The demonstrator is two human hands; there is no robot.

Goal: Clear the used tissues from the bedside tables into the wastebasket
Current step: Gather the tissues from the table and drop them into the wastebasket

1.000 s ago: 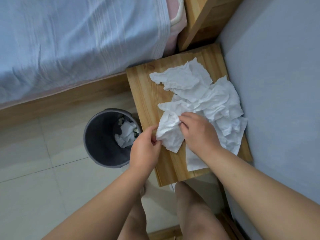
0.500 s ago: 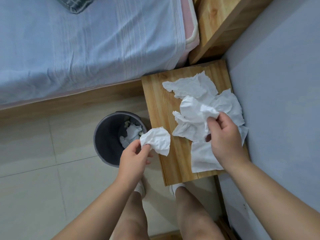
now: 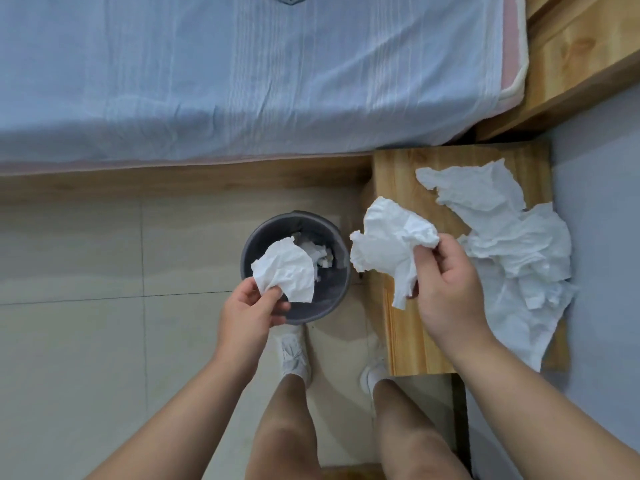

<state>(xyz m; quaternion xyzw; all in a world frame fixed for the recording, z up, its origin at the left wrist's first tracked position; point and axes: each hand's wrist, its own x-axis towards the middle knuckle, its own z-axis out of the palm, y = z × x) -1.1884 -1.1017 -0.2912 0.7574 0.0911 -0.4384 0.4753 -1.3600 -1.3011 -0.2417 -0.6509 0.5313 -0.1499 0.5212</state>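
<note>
left hand: lower centre of frame, clenched on a crumpled tissue, pinched by its lower edge between thumb and fingers.
crumpled tissue: held above the mouth of the wastebasket, overlapping the near part of the opening; not yet dropped.
right hand: centre right, clenched on a second tissue, gripped at its right corner by thumb and fingertips.
second tissue: held above the left edge of the counter, partly overhanging the gap between counter and wastebasket; one strip hangs down in front of the palm.
wastebasket: dark grey, round, on the floor at frame centre, just beside the counter's left side; white tissue scraps are seen inside, partly hidden by the held tissue.
counter: light wood, right of centre, next to the wooden bed frame at its upper edge and against a pale blue-grey wall on its right.
tissue pile: several flattened and crumpled white sheets lying on the right half of the counter, spread from upper to lower edge; the lowest sheet overhangs the near edge. Exact sheet count cannot be told.
bed: fills the top of the frame, covered by a pale blue sheet; pink mattress edge visible at upper right.
person: bare legs and white socks at bottom centre, feet on the tile floor between wastebasket and counter.
</note>
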